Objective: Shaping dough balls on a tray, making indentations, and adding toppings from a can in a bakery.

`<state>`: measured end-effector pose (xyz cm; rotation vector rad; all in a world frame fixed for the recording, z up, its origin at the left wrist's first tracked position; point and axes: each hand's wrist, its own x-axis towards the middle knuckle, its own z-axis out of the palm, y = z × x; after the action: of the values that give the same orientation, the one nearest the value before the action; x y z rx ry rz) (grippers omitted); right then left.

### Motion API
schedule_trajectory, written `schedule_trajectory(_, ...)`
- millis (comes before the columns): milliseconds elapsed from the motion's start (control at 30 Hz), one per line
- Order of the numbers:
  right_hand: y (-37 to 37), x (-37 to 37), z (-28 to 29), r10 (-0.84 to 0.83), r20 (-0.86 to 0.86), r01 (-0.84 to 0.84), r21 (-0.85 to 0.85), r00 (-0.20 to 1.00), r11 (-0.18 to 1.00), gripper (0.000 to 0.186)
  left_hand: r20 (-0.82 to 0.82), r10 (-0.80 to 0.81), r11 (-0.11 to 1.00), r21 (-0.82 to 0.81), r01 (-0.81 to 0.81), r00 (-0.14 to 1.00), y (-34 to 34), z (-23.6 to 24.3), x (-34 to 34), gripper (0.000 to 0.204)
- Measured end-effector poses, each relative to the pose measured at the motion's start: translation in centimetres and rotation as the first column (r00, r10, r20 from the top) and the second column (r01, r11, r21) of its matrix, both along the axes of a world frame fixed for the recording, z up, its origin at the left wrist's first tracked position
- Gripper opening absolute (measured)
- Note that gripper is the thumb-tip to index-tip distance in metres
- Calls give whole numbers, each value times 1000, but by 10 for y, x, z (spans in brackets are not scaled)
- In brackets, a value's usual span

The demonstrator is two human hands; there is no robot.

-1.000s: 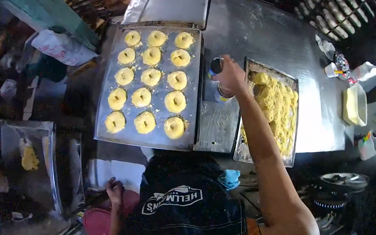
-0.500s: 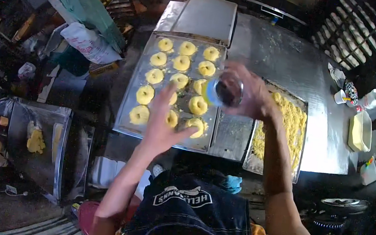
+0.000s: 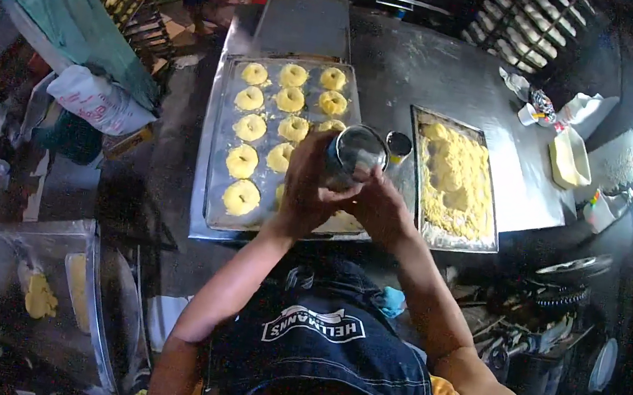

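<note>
So both hands are up over the near right part of a metal tray (image 3: 212, 180) of yellow dough rings (image 3: 249, 127), and they're on a shiny can (image 3: 350, 139) – its round open mouth faces up toward the camera; the left hand (image 3: 309, 184) has its fingers curled around the can's left side, so that one's clearly gripping; the right hand (image 3: 383, 211) has its fingers bent in against the near right side of the can, touching it close to the rim, but I honestly can't tell if they're gripping or just resting there; the hands and can block the view of some of the rings on that side, though the left row shows fully, five of them, each with a dent or hole in the middle; just past the can to the right there's a jar (image 3: 399, 145) with a dark top, sitting on the table (image 3: 405, 66) between the two trays; right of that is a smaller tray (image 3: 455, 245) with a thick layer of yellow crumbs (image 3: 459, 171) – heaped toward the far end; behind the rings lies another flat tray (image 3: 304, 24), and there's a yellow tub (image 3: 571, 159) over at the right edge of the table.
</note>
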<state>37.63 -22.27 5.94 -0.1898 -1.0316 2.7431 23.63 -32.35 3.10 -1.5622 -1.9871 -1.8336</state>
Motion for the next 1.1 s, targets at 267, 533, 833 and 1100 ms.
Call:
schedule_trajectory(267, 154, -86, -16, -471, 165, 263, 651, 867, 712, 56, 66, 272, 952, -168, -258, 960, -89, 3, -10, 66)
schedule_trajectory(533, 275, -186, -32, -601, -155, -67, 942, 784, -329, 84, 370, 849, 523, -479, -705, 378, -273, -175, 76, 40)
schedule_trajectory(833, 263, -209, -19, -454, -295, -16, 824, 841, -566, 91, 408, 890, 444, -680, -583, 202, -194, -289, 104, 39)
schedule_trajectory(1100, 250, -205, -3, -378, -373, 58, 772, 847, -633, 88, 740, 662, 605, -619, -501, -116, -218, -335, 116, 39)
